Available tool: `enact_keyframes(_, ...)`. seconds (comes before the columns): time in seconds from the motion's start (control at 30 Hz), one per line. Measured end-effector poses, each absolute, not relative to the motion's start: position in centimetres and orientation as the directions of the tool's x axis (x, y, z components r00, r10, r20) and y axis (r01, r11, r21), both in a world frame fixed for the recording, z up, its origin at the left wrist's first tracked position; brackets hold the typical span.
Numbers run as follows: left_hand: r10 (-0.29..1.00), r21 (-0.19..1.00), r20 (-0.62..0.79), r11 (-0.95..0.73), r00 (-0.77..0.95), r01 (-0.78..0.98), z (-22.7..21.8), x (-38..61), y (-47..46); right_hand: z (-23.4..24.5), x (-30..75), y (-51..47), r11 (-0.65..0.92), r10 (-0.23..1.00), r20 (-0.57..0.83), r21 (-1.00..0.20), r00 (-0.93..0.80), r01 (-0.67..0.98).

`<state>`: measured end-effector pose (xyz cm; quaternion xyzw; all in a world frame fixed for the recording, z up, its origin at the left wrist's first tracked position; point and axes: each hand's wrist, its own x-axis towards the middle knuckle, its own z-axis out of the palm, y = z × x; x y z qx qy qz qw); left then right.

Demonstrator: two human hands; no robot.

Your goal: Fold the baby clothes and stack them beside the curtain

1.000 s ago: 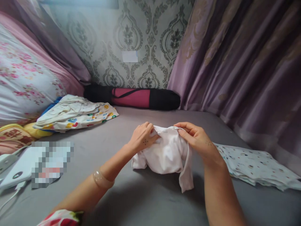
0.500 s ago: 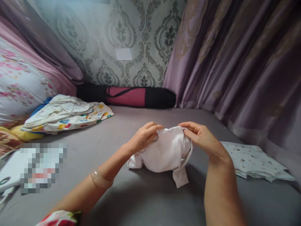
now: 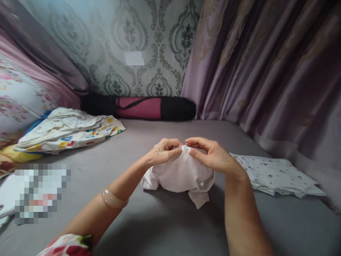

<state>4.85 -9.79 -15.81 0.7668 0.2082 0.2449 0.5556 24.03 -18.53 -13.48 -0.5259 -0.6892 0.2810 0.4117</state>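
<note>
Left hand (image 3: pixel 165 151) and right hand (image 3: pixel 211 154) sit close together, fingers clamped on the upper edge of a white garment (image 3: pixel 183 176), one to each side of a small round fastener (image 3: pixel 185 147); garment is bunched below them, over a grey sheet (image 3: pixel 149 227). To the right, just beyond the right wrist, lies a folded spotted cloth (image 3: pixel 277 174). Farther off: a crumpled printed cloth (image 3: pixel 66 129) at left, then a black-and-magenta rolled bag (image 3: pixel 144 107) along the patterned wall (image 3: pixel 160 71)
</note>
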Motion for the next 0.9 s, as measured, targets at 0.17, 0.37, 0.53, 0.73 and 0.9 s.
enact_keyframes(0.17, 0.63, 0.947, 0.006, -0.253, 0.777, 0.197, -15.6, 4.5, -9.5, -13.8, 23.3, -18.0, 0.234, 0.972, 0.214, -0.803, -0.102, 0.548)
enact_keyframes(0.37, 0.676, 0.945, -0.091, -0.172, 0.731, 0.277, -15.9, 1.8, -8.7, -14.5, 25.2, -17.5, 0.143, 0.985, 0.171, -0.727, -0.024, 0.672)
enact_keyframes(0.53, 0.739, 0.985, -0.123, 0.011, 0.662, 0.171, -18.0, -1.1, -8.6, -14.9, 27.1, -17.1, 0.114, 0.988, 0.151, -0.714, -0.007, 0.691)
enact_keyframes(0.73, 0.761, 0.983, -0.13, 0.016, 0.636, 0.182, -20.2, -2.7, -10.0, -15.1, 28.1, -17.2, 0.089, 0.989, 0.143, -0.752, 0.031, 0.654)
enact_keyframes(0.9, 0.752, 0.985, -0.156, 0.066, 0.64, 0.162, -20.7, -2.5, -11.1, -15.2, 27.8, -17.1, 0.036, 0.992, 0.105, -0.761, 0.068, 0.648)
